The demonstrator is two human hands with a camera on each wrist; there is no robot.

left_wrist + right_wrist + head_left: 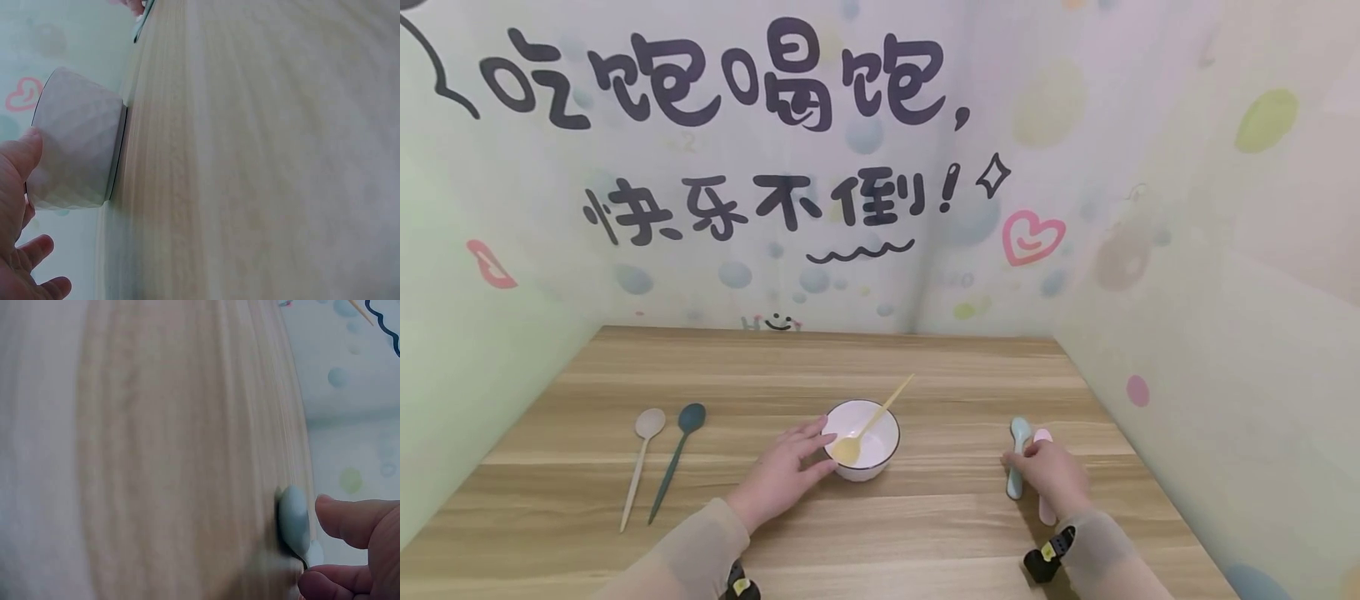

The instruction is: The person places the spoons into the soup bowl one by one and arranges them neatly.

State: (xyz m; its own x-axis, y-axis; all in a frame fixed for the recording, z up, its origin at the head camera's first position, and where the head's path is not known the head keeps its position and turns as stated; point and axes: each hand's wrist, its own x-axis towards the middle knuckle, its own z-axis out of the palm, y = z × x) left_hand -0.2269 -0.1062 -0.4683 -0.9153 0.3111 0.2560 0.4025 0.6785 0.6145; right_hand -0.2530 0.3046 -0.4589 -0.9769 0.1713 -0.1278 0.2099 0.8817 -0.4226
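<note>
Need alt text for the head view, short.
A person's left hand touches the side of a white bowl holding a yellow spoon, while the right hand rests on a light blue spoon and a pink spoon. Beige and dark green spoons lie left on the wooden table.

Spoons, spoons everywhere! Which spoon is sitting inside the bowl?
The yellow spoon. Its scoop rests inside the white bowl and its handle leans out over the rim. The other four spoons lie flat on the table.

Spoon (871,419) in bowl (880,463), centre table (925,533)
</note>
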